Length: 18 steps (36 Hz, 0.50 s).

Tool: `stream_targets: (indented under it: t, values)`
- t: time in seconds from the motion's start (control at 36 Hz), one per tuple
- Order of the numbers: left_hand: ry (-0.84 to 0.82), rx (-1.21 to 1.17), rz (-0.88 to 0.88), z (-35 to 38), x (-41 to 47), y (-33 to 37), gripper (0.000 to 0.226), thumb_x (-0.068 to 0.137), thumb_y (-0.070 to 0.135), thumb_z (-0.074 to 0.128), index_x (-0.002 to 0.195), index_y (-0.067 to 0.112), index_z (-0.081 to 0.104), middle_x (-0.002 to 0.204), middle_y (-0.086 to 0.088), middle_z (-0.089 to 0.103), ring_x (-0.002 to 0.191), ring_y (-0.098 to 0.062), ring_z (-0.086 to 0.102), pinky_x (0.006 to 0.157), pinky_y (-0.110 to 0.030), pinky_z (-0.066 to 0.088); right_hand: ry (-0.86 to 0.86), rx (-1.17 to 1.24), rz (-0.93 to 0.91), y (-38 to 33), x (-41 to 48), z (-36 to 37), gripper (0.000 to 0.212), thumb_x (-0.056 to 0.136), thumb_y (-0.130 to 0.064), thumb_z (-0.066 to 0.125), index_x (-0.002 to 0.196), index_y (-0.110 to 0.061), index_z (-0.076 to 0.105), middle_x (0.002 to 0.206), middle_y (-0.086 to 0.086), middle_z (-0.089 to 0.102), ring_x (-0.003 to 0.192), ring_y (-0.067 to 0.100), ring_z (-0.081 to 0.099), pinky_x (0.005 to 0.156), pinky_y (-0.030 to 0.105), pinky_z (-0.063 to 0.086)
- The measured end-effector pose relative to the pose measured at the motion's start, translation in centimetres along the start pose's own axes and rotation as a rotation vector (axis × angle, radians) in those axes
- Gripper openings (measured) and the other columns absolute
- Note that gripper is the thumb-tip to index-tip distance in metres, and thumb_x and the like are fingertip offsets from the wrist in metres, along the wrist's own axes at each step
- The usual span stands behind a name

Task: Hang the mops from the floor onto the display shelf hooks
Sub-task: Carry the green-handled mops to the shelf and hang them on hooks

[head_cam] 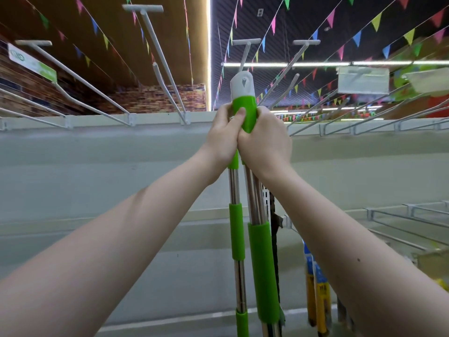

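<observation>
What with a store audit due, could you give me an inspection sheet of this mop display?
Surface: white shelf panel, hook rail along its top.
Job's things: mop handles, steel with green sleeves, upright; one white cap raised just below a display hook.
Clutter: yellow-and-blue packaged goods hang lower right.
Grippers: left hand and right hand grip the handles' green tops, fingers curled.
Cables: nothing seen.
Surroundings: coloured bunting, ceiling light strip, brick-pattern wall.

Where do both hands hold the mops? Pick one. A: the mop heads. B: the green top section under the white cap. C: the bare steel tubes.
B: the left hand and right hand wrap the green top section just below the white cap; the steel tubes run bare beneath them.
</observation>
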<state>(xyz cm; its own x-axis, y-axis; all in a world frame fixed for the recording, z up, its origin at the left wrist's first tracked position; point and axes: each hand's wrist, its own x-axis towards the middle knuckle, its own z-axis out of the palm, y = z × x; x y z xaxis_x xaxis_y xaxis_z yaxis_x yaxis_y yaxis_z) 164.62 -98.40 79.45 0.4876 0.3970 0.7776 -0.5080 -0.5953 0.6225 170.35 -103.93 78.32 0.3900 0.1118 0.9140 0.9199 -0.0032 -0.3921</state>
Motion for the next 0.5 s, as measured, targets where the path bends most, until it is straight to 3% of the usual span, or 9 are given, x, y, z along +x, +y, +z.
stream_targets:
  t: [0.17, 0.25, 0.31, 0.42, 0.5]
  values:
    - [-0.006, 0.016, -0.001, -0.3, 0.7, -0.3, 0.015, 0.100, 0.024, 0.037, 0.112, 0.019, 0.044, 0.096, 0.005, 0.055, 0.083, -0.004, 0.053, 0.069, -0.014, 0.043, -0.015, -0.033, -0.003, 0.0, 0.4, 0.4, 0.015, 0.090, -0.031, 0.047, 0.089, -0.016, 0.045, 0.077, 0.001, 0.052, 0.071, 0.026, 0.047, 0.062, 0.031, 0.031]
    - [-0.007, 0.026, -0.006, -0.4, 0.8, -0.4, 0.014, 0.101, 0.022, 0.036, 0.112, 0.017, 0.044, 0.090, 0.007, 0.054, 0.077, 0.000, 0.052, 0.062, -0.007, 0.043, -0.022, -0.043, 0.000, 0.1, 0.5, 0.7, 0.018, 0.091, -0.031, 0.047, 0.092, -0.013, 0.048, 0.078, 0.002, 0.054, 0.075, 0.029, 0.053, 0.062, 0.032, 0.032]
    - [-0.003, 0.043, -0.024, -0.4, 0.9, -0.6, 0.013, 0.101, 0.023, 0.036, 0.110, 0.017, 0.044, 0.088, 0.006, 0.054, 0.074, -0.001, 0.052, 0.059, -0.009, 0.043, -0.027, -0.046, 0.002, 0.1, 0.3, 0.9, 0.021, 0.092, -0.034, 0.048, 0.093, -0.013, 0.050, 0.081, 0.005, 0.059, 0.082, 0.031, 0.059, 0.062, 0.032, 0.033]
    - [-0.023, 0.008, -0.116, -0.5, 0.9, -1.2, 0.026, 0.098, 0.026, 0.044, 0.120, 0.014, 0.044, 0.079, 0.004, 0.054, 0.050, 0.004, 0.055, 0.042, -0.010, 0.041, -0.068, -0.078, 0.026, 0.9, -0.1, 1.8, 0.015, 0.090, -0.029, 0.048, 0.094, -0.015, 0.050, 0.095, 0.010, 0.066, 0.090, 0.033, 0.061, 0.065, 0.032, 0.033]
    - [-0.099, 0.005, -0.170, -0.4, 0.4, -2.2, 0.028, 0.096, 0.025, 0.048, 0.121, 0.016, 0.042, 0.077, 0.007, 0.054, 0.044, 0.005, 0.055, 0.040, -0.011, 0.043, -0.072, -0.123, 0.051, 1.8, -0.3, 2.6, 0.018, 0.090, -0.025, 0.048, 0.103, -0.012, 0.049, 0.095, 0.012, 0.066, 0.090, 0.035, 0.062, 0.064, 0.033, 0.033]
